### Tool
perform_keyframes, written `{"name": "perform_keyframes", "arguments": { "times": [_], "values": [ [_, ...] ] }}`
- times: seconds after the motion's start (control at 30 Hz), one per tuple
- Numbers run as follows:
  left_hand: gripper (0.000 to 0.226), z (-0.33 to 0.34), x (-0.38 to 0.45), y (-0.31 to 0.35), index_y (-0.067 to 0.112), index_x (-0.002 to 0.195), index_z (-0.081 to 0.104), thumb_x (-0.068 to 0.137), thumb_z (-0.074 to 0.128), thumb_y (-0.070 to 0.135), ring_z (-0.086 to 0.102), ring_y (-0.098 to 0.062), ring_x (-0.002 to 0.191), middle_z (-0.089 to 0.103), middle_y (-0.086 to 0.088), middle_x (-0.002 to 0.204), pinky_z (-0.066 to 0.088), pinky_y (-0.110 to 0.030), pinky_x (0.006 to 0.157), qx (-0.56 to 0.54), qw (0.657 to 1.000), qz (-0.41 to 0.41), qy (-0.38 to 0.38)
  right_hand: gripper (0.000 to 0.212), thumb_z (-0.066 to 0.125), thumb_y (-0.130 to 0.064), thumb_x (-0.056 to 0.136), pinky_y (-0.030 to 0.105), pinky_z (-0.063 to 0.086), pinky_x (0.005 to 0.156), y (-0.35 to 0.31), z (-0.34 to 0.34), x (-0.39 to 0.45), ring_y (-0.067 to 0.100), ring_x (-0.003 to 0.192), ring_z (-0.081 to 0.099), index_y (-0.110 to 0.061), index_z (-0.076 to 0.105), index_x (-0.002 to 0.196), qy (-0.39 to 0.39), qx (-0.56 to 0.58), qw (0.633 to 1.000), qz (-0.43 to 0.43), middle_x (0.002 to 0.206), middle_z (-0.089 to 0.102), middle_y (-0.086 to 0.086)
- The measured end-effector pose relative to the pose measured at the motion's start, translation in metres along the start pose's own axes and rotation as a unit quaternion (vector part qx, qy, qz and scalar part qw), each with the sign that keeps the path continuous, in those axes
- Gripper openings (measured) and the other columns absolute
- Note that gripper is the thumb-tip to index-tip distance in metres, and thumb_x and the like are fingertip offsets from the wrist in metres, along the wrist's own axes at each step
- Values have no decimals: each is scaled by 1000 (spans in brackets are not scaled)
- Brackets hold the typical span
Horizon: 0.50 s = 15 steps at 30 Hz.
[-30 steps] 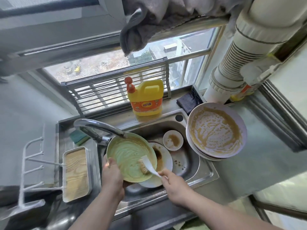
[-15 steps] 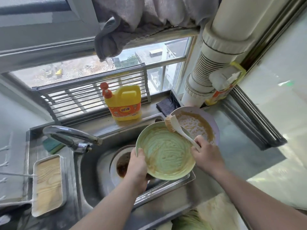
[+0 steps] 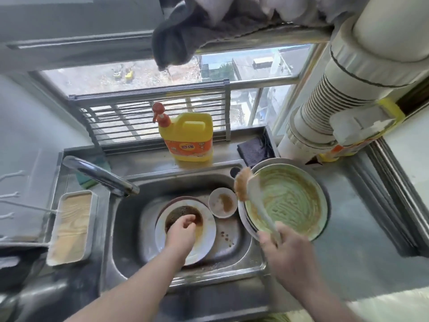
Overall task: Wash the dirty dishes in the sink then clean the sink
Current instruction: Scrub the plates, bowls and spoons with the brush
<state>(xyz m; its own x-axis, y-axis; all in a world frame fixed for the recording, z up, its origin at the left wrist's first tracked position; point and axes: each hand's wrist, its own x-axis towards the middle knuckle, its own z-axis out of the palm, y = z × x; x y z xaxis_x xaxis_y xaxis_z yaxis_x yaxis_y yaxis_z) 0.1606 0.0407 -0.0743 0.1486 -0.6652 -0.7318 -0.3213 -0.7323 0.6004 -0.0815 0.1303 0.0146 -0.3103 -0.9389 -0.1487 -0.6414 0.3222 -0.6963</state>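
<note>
The left hand (image 3: 180, 235) reaches into the sink (image 3: 130, 252), its fingers loosely curled over the white plate (image 3: 204, 240) with brown sauce, holding nothing. The right hand (image 3: 284, 249) grips the brush (image 3: 253, 201) by its handle. The green plate (image 3: 287, 201) sits on a stack on the counter (image 3: 348, 240), at the sink's right edge. A small bowl (image 3: 222, 202) lies between the plates. The tap (image 3: 99, 175) hangs over the left side. The yellow soap bottle (image 3: 188, 135) stands behind.

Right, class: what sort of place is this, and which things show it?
Most likely a small home kitchen, at the washing-up spot by a window: a steel sink with a faucet, dirty plates in the basin, and a yellow detergent jug on the ledge.
</note>
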Motion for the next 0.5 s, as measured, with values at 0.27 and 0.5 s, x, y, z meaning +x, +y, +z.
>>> {"name": "perform_keyframes", "arguments": {
  "times": [0.27,0.5],
  "values": [
    [68,-70,52,-69,21,164,30,101,52,11,54,-36,129,50,-16,155,51,-42,102,179,975,-111,74,19,53,-23,104,32,45,79,6,173,57,27,94,57,-22,66,117,-377,-177,909,26,115,41,3],
    [52,-60,81,-87,23,151,47,100,49,15,60,-33,106,60,-5,117,55,-40,91,170,975,-107,96,29,50,-20,106,39,53,100,21,232,87,30,114,60,-25,61,132,-357,-245,899,58,143,42,12]
  ]
}}
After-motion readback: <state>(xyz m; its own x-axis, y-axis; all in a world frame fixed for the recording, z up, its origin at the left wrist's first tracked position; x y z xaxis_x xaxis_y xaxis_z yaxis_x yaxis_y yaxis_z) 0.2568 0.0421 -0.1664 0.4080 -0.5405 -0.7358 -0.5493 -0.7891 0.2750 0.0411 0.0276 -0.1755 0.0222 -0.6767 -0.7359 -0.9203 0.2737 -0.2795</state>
